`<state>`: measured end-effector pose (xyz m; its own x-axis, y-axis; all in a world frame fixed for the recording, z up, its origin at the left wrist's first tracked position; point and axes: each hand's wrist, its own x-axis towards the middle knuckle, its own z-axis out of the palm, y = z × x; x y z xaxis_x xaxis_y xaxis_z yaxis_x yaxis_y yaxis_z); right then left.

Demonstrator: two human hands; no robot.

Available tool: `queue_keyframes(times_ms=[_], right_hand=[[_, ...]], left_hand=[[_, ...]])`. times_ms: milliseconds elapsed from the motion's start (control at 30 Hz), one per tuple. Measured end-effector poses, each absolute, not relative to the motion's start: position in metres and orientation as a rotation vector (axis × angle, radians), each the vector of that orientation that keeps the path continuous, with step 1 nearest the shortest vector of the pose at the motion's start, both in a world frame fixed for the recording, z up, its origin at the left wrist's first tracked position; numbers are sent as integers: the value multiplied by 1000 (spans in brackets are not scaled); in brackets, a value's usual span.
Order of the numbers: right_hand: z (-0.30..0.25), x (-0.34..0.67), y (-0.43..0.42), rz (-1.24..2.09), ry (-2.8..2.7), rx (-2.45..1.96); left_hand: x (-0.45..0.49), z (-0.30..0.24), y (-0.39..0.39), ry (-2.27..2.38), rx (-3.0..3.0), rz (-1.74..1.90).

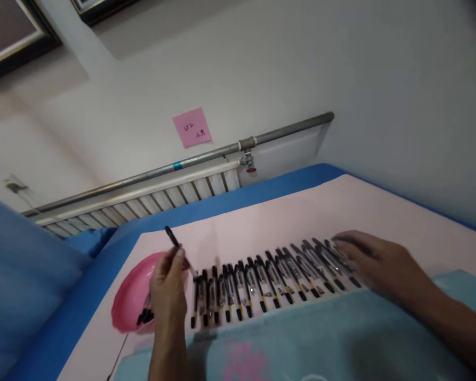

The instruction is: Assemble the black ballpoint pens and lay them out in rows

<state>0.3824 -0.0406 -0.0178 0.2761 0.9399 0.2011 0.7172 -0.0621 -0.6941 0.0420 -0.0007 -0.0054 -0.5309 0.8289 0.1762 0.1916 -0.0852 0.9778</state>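
Note:
My left hand [170, 270] is closed round a pen [172, 236], tilted with its black end pointing up and left. It is above the left end of a long row of black pens [249, 286] with clear barrels and yellow bands, lying side by side. At the row's right end is my right hand [365, 256], its fingers stretched out against the last pens; the fingertips are slightly blurred. Just left of my left hand stands a pink bowl [121, 301] with a few black pens [145, 316] in it, partly hidden by that hand.
A light blue mat [301, 338] with a pink pattern lies along the near side of the pale pink table [301, 211]. Behind the table are a radiator [174, 197] and a metal pipe [206, 157] on the wall. Blue fabric [24, 286] hangs at the left.

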Motion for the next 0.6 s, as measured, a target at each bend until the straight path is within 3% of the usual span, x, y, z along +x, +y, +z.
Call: queue_keyframes(times_ms=[100,267,600], right_hand=[[-10,352,-56,752,-1593,-1607],[-20,312,-72,1458,-1559,-1245],[-29,308,-79,1433,-1613,-1252]], left_hand=[[103,-17,-17,1149,787,1416],[164,-35,-46,954,643,1122],[150,-25,-38,892,620,1208]])
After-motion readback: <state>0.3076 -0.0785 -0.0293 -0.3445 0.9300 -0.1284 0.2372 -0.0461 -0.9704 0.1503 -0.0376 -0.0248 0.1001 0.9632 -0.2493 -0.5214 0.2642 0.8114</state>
